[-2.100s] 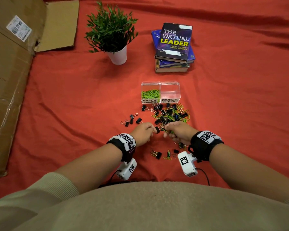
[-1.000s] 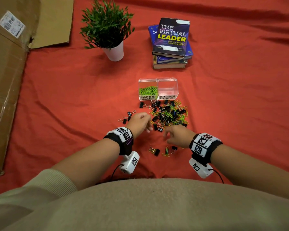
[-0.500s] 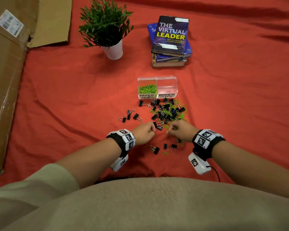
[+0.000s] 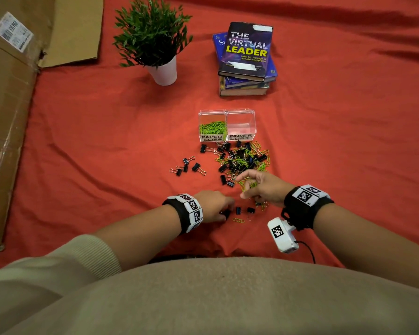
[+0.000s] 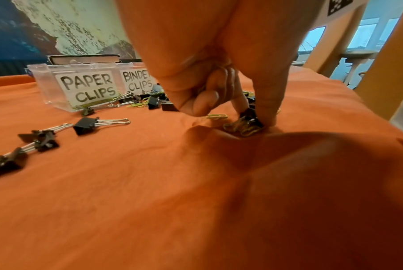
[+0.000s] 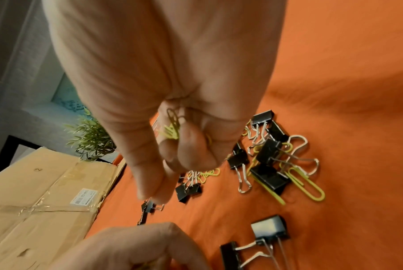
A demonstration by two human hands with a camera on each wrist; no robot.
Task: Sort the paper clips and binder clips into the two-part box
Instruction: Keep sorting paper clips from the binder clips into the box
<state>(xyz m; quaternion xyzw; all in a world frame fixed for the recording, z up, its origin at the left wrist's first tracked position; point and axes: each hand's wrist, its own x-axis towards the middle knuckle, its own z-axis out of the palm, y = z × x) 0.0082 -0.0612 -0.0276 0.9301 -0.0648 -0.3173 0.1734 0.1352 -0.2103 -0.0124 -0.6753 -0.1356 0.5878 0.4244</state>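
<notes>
The clear two-part box (image 4: pixel 226 112) stands on the red cloth; its left half, labelled PAPER CLIPS, holds green paper clips (image 4: pixel 212 128), and its right half, labelled BINDER CLIPS (image 4: pixel 240 137), looks empty. A mixed pile of clips (image 4: pixel 242 158) lies just in front of it. My left hand (image 4: pixel 221 209) pinches a black binder clip (image 5: pixel 250 117) that lies on the cloth near me. My right hand (image 4: pixel 249 189) hovers at the pile's near edge, its curled fingers holding a bunch of green paper clips (image 6: pixel 171 130).
A few binder clips (image 4: pixel 186 166) lie apart to the left of the pile. Two more binder clips (image 4: pixel 244 210) and a green paper clip (image 4: pixel 238 220) lie between my hands. A potted plant (image 4: pixel 163 71) and stacked books (image 4: pixel 246 59) stand behind; cardboard (image 4: pixel 7 117) lines the left.
My left hand has drawn back toward me and come down on a binder clip. My right hand has lifted off the cloth with green paper clips in its fingers.
</notes>
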